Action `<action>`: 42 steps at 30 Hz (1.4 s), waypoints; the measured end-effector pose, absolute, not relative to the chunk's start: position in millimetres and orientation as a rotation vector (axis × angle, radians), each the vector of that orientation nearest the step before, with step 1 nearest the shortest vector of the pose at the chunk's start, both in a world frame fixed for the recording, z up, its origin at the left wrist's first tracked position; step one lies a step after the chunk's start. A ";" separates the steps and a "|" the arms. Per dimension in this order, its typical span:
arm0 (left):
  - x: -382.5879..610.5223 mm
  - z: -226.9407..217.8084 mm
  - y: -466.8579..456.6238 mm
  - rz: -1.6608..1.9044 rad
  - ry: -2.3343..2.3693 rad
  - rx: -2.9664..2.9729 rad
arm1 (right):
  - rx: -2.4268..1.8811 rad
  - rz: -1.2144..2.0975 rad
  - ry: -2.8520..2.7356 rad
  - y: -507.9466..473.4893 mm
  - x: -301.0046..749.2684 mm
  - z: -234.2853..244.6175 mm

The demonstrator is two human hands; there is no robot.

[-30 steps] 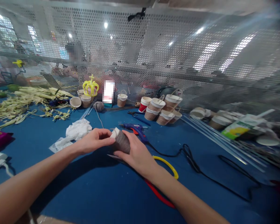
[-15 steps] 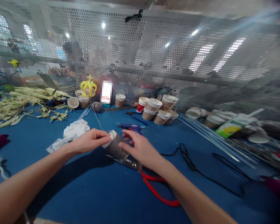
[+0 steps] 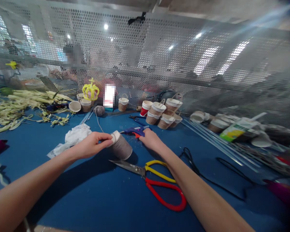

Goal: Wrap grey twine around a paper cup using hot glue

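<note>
In front of me a paper cup wound with grey-brown yarn (image 3: 122, 147) is tilted on its side. My left hand (image 3: 98, 143) pinches its white rim. A strand runs from the cup back to a ball of yarn (image 3: 100, 111). My right hand (image 3: 150, 139) is closed round the handle of a blue glue gun (image 3: 132, 130), whose nozzle points left behind the cup. Scissors (image 3: 145, 172) with one yellow and one red handle lie below the cup, partly under my right forearm. White crumpled cloth or plastic (image 3: 77, 135) lies beyond my left hand.
Several wrapped cups with handles (image 3: 157, 111) are stacked at the back. Pale dried husks (image 3: 16, 104) spread at the far left. Clear sticks (image 3: 212, 141) and a black cable (image 3: 195, 167) lie to the right. A perforated metal screen (image 3: 135, 58) bounds the table's far side.
My right hand has left the yarn-wrapped cup, moved away to the right and taken hold of the glue gun. My left hand still pinches the cup's rim. The scissors show more fully.
</note>
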State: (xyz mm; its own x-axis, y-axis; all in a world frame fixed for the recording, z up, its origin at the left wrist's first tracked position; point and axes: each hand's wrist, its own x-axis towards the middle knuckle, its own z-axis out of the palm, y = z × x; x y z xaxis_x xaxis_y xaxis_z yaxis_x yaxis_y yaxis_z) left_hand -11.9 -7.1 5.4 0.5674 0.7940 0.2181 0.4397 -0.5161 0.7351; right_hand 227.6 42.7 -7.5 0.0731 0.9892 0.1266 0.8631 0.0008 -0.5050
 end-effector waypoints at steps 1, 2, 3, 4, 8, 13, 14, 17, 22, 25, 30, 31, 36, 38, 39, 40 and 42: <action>-12.4 4.4 -6.5 0.730 0.988 2.180 | -1.875 0.405 -1.801 38.5 227.7 -3.1; -12.7 3.6 -6.0 0.730 0.988 2.187 | -1.837 0.450 -1.775 32.9 227.9 2.4; -13.0 3.0 -5.7 0.728 0.981 2.193 | -1.793 0.505 -1.756 26.0 228.0 8.5; -13.1 2.9 -5.6 0.725 0.973 2.195 | -1.745 0.575 -1.744 17.8 227.9 15.0; -12.6 5.1 -6.2 0.701 0.970 2.185 | -1.558 0.913 -1.736 -19.8 223.8 36.5; -11.5 5.5 -6.0 0.660 1.021 2.186 | -1.488 0.813 -1.827 -52.4 212.2 37.9; -11.4 4.5 -5.6 0.666 1.035 2.184 | -1.496 0.793 -1.842 -55.4 210.5 36.0; -11.1 1.2 -4.3 0.708 1.070 2.163 | -1.492 0.714 -1.901 -59.5 208.0 31.6; -11.4 -0.9 -4.0 0.757 1.064 2.144 | -1.476 0.520 -1.991 -58.9 209.9 30.5; -12.3 -1.3 -4.1 0.768 1.064 2.168 | -1.449 0.459 -2.041 -57.8 210.4 30.3; -13.3 -3.6 -3.4 0.770 1.032 2.159 | -1.455 0.408 -2.073 -58.0 208.4 30.7; -13.3 -4.0 -3.3 0.778 1.025 2.148 | -1.463 0.399 -2.079 -58.2 208.2 30.6; -13.5 -5.1 -3.0 0.800 1.005 2.133 | -1.430 0.376 -2.137 -58.2 210.0 28.7; -13.5 -5.3 -2.8 0.802 1.003 2.139 | -1.432 0.373 -2.147 -58.3 210.6 28.6; -13.6 -5.3 -2.6 0.802 1.004 2.144 | -1.439 0.372 -2.148 -58.5 210.6 28.8; -13.6 -5.4 -2.5 0.800 1.006 2.149 | -1.445 0.368 -2.149 -58.6 210.5 29.1; -13.8 -5.0 -2.5 0.792 1.014 2.159 | -1.435 0.347 -2.158 -58.8 209.9 29.8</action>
State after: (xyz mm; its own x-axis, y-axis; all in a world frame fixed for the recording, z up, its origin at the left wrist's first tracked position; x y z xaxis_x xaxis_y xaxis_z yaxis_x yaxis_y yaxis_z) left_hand -13.8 -2.5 -5.0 0.5255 0.8124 0.2528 0.4418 -0.5145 0.7349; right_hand 209.9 -58.8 29.8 -0.3029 0.9112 0.2792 0.7777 0.4057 -0.4802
